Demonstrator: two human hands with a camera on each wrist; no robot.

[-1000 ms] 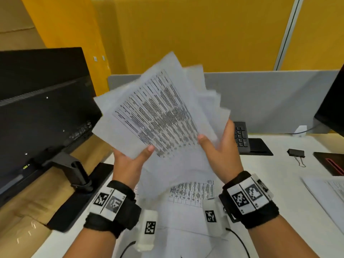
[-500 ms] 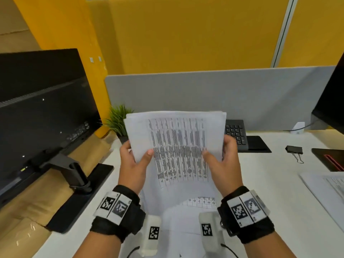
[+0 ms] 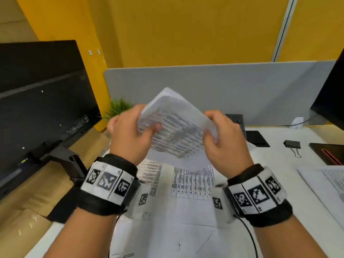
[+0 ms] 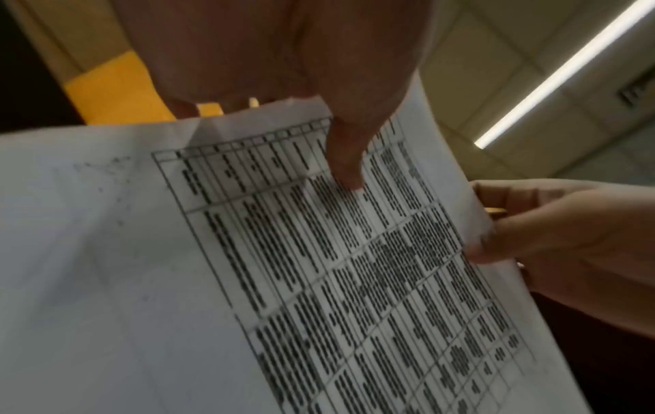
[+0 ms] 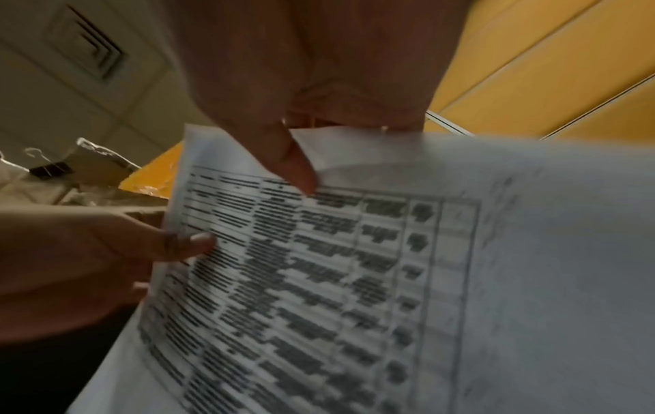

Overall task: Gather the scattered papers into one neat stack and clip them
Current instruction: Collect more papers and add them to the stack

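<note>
Head view: left hand (image 3: 130,135) and right hand (image 3: 226,144) pinch the paper stack (image 3: 175,131) by opposite edges, above the desk (image 3: 279,164); print motion-blurred. Binder clip (image 3: 292,144) lies right of the stack. Wrist views: thumbs on top, fingers hidden behind the sheets.

White sheets of paper (image 3: 173,127) printed with a grid of thin black lines and dense rows of black text, held above a white worktop (image 3: 279,164) where more white printed sheets (image 3: 186,183) lie. Black wristbands (image 3: 109,183) carry white panels with black square-code patterns (one on each wrist). A black binder clip (image 3: 291,144) with silver wire handles. Black monitor (image 3: 37,101), black keyboard (image 3: 237,121), grey divider panel (image 3: 214,86), mustard-yellow wall (image 3: 186,30), green plant (image 3: 119,108).
</note>
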